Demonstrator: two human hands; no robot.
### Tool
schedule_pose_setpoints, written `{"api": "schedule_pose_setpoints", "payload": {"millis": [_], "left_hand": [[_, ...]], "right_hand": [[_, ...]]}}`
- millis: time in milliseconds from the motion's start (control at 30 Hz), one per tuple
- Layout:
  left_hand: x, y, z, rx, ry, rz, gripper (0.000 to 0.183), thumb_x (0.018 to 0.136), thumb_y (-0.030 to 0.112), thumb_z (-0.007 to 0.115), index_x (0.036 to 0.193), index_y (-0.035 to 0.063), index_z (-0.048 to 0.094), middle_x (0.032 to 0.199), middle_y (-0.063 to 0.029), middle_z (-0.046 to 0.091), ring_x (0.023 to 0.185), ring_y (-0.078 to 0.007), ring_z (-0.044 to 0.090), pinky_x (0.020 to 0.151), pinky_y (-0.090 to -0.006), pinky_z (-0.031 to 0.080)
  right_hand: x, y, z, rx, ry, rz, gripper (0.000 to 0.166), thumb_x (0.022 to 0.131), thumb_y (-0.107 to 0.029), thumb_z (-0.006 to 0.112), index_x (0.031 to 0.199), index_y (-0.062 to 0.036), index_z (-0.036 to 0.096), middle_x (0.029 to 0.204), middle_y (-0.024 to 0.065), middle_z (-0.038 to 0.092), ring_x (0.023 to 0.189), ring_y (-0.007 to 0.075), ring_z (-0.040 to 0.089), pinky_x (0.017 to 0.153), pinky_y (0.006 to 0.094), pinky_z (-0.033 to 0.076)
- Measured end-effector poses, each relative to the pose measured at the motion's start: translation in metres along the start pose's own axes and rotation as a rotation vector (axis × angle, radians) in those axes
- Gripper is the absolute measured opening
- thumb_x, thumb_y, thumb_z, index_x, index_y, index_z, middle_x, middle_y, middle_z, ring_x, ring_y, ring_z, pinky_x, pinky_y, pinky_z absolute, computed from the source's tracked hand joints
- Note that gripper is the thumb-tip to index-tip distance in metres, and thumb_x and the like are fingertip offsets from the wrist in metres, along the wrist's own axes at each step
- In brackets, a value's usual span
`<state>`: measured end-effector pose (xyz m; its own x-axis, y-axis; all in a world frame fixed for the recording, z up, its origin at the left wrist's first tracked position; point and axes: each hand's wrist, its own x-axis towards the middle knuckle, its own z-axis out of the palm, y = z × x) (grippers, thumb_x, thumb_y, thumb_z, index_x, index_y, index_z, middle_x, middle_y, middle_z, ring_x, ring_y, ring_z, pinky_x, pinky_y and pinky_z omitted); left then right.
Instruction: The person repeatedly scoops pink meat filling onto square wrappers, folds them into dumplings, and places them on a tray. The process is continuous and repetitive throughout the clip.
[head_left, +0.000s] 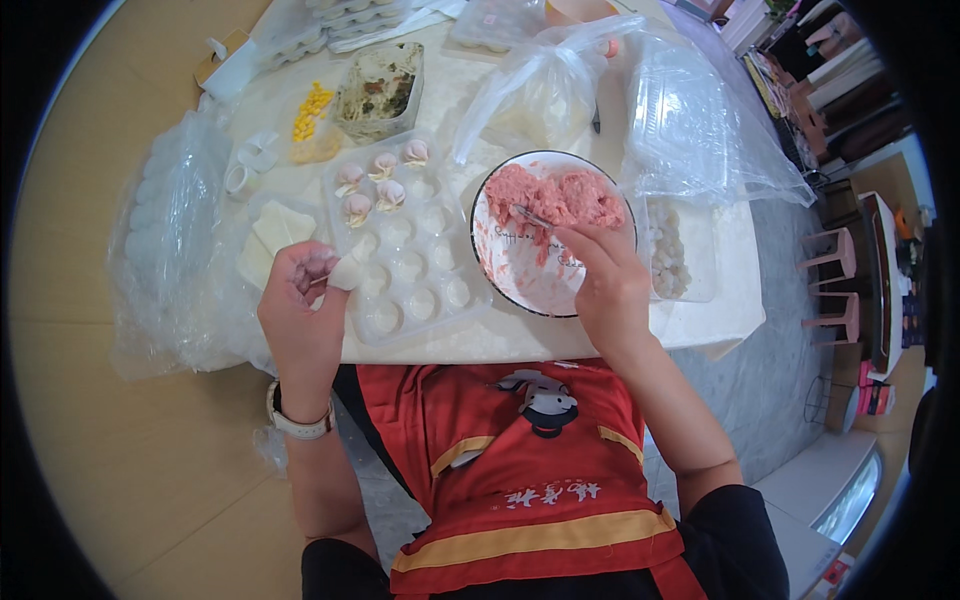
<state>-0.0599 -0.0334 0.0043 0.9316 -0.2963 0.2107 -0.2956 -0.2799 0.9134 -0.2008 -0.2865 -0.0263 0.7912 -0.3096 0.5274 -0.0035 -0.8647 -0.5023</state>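
A thin dough wrapper (346, 273) is pinched in my left hand (306, 300), near the left edge of a clear plastic tray with round cups (405, 277). Several folded wontons (384, 165) sit in the tray's far cups. My right hand (611, 277) grips a slim metal utensil (531, 217), whose tip reaches the pink minced meat (559, 193). That meat fills the far side of a white dark-rimmed bowl (529, 289). A stack of pale wrappers (279, 229) lies just beyond my left hand. Right of the bowl, peeled shrimp (669, 259) rest in a clear container.
Behind the tray stand a tub of dark-flecked food (379, 90) and a bag of yellow corn kernels (312, 112). A knotted plastic bag (544, 105) lies beyond the bowl. Wrapped clear trays flank the table at left (169, 225) and right (679, 112). Pink stools (831, 251) stand farther right.
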Motion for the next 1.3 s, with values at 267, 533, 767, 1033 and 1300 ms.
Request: {"api": "schedule_pose_setpoints", "payload": {"millis": [267,533,767,1033,1300], "left_hand": [[-0.008,0.016,-0.033,-0.151,-0.066,-0.165,0.009,0.093,0.006,0.063,0.094,0.0025,0.055,0.077,0.0032,0.054,0.068,-0.0019,0.048,0.061,-0.0156,0.038],[-0.023,-0.006,-0.034,-0.902,-0.209,-0.078,0.025,0.093,0.017,0.066,0.108,0.0016,0.055,0.098,-0.004,0.065,0.087,-0.0086,0.06,0.073,-0.023,0.048],[-0.043,-0.029,0.025,-1.895,-0.231,-0.207,0.048,0.095,0.022,0.059,0.138,0.0037,0.047,0.147,-0.0111,0.044,0.138,-0.0273,0.038,0.117,-0.0475,0.027],[-0.051,0.011,0.067,-2.215,-0.237,-0.454,0.051,0.1,0.028,0.05,0.146,0.009,0.036,0.151,-0.0112,0.038,0.14,-0.0257,0.035,0.117,-0.0477,0.027],[-0.049,0.012,0.068,-1.817,-0.59,-0.322,0.055,0.105,0.037,0.031,0.146,-0.0001,0.031,0.146,-0.0181,0.041,0.136,-0.0287,0.04,0.114,-0.0484,0.031]], "right_hand": [[-0.001,-0.012,-0.008,0.09,-0.143,0.14,0.035,0.069,0.016,0.054,0.097,0.0014,0.069,0.087,0.0152,0.065,0.078,0.0296,0.064,0.069,0.0371,0.052],[-0.003,-0.011,-0.034,0.905,-0.309,0.885,0.023,0.091,0.007,0.049,0.104,0.0052,0.068,0.082,0.0105,0.068,0.071,0.0151,0.065,0.065,0.0284,0.054],[-0.006,-0.013,-0.048,1.272,-0.201,1.064,0.023,0.095,-0.001,0.051,0.113,0.0056,0.064,0.089,0.0112,0.068,0.076,0.0151,0.066,0.071,0.0265,0.055],[-0.02,-0.019,-0.06,1.374,-0.089,0.954,0.022,0.096,0.001,0.05,0.113,0.0051,0.064,0.091,0.0124,0.068,0.077,0.017,0.066,0.071,0.028,0.055],[-0.007,-0.064,-0.067,0.632,-0.067,0.08,0.023,0.088,0.012,0.049,0.104,0.0071,0.066,0.098,0.0192,0.069,0.087,0.0263,0.069,0.075,0.0329,0.057]]}}
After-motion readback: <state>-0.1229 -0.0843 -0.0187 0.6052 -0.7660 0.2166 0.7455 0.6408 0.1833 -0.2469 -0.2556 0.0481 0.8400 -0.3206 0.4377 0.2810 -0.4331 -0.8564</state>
